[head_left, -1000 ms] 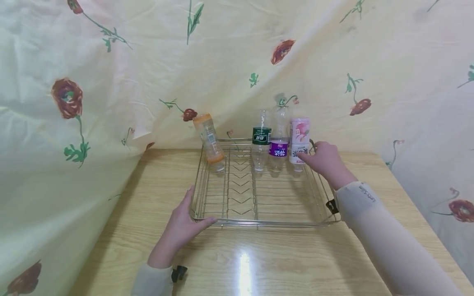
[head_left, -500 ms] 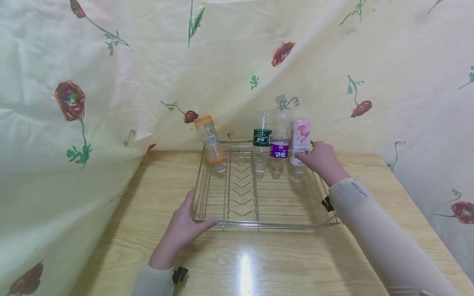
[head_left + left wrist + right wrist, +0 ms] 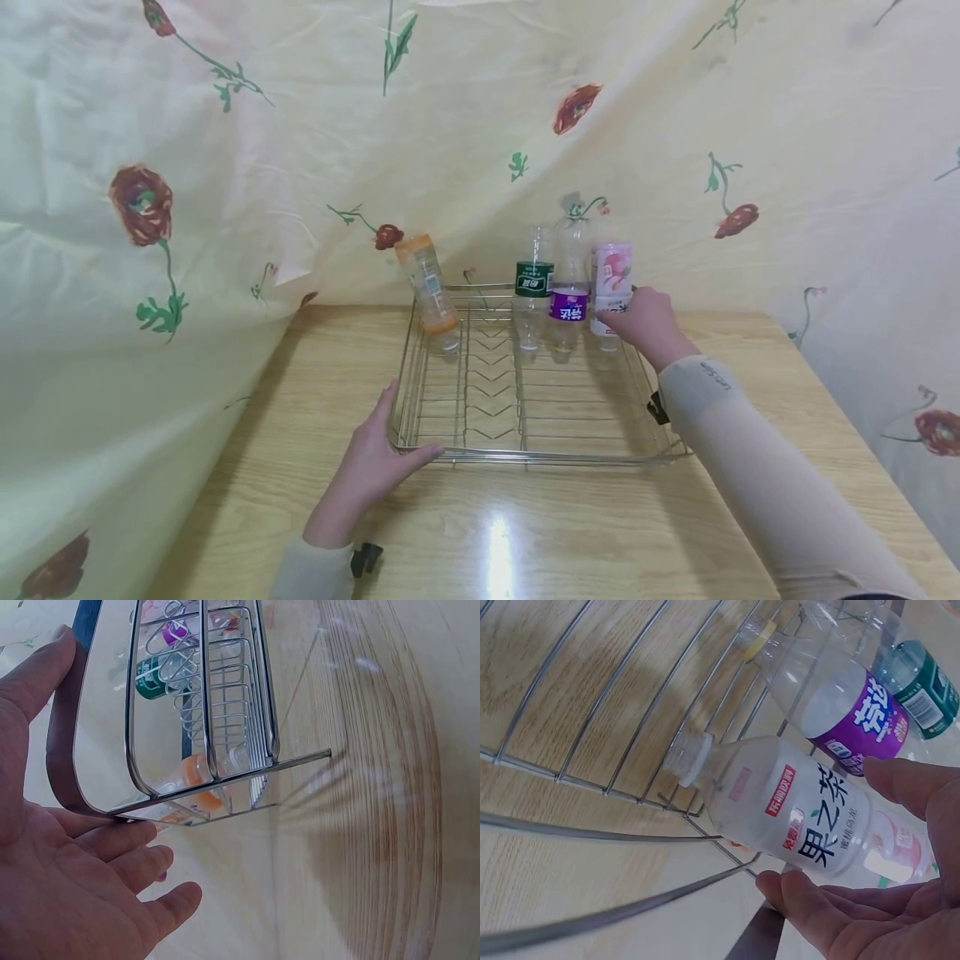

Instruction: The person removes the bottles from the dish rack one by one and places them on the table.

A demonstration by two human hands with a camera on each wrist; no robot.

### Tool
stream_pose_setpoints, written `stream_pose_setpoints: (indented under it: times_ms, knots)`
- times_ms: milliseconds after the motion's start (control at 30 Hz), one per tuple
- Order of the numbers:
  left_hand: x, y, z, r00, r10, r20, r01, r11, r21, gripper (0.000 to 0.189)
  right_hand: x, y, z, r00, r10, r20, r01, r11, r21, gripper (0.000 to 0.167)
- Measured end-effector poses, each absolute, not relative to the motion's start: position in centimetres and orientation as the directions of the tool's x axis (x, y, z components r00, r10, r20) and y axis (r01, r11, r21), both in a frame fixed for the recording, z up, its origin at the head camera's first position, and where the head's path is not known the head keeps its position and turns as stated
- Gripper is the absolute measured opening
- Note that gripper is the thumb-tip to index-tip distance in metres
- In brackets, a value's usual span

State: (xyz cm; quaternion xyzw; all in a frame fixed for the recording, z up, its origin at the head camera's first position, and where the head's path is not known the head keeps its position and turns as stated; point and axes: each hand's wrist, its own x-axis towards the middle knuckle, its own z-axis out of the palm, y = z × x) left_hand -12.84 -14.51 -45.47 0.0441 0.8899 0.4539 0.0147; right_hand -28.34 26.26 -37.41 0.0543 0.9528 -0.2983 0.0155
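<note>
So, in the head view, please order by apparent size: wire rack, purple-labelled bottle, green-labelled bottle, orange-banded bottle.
1. Wire rack
2. Purple-labelled bottle
3. Green-labelled bottle and orange-banded bottle: too alike to rank

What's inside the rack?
Near the back of the rack stand, upside down, a leaning orange-banded bottle, a green-labelled bottle, a purple-labelled bottle and a pink-and-white bottle. In the head view, the right hand hides part of the last one.
</note>
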Motion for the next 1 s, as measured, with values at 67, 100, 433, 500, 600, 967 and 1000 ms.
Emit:
stream_pose_setpoints:
  times_ms: [67, 100, 433, 500, 600, 967, 1000]
  knots:
    - [-12.8, -14.5, -45.5, -0.996, 0.091, 0.013, 0.064, 0.587, 0.807, 0.126, -28.5, 26.1, -37.6, -0.994, 0.097, -0.047, 0.106, 0.822, -0.559, 0.05]
    - [-12.8, -14.5, -45.5, -0.996, 0.09, 0.013, 0.064, 0.586, 0.808, 0.126, -28.7, 26.0, -37.8, -0.994, 0.098, -0.044, 0.106, 0.822, -0.56, 0.049]
    - [-12.7, -14.5, -45.3, -0.995, 0.095, 0.018, 0.069, 0.579, 0.813, 0.126, -29.5, 25.7, -38.7, -0.988, 0.133, -0.078, 0.154, 0.793, -0.589, 0.049]
    - [-12.7, -14.4, -45.3, -0.995, 0.094, 0.02, 0.071, 0.581, 0.811, 0.126, -29.7, 25.6, -38.8, -0.987, 0.138, -0.081, 0.159, 0.788, -0.595, 0.05]
    - [-12.7, -14.4, -45.3, -0.995, 0.094, 0.021, 0.072, 0.584, 0.809, 0.127, -30.0, 25.7, -39.0, -0.986, 0.142, -0.085, 0.165, 0.787, -0.594, 0.052]
    - [-12.7, -14.4, -45.4, -0.996, 0.083, 0.014, 0.06, 0.581, 0.811, 0.129, -30.4, 25.4, -39.1, -0.982, 0.166, -0.088, 0.185, 0.778, -0.601, 0.053]
    - [-12.7, -14.4, -45.4, -0.996, 0.082, 0.014, 0.06, 0.581, 0.812, 0.128, -30.4, 25.4, -39.1, -0.981, 0.169, -0.092, 0.19, 0.774, -0.604, 0.053]
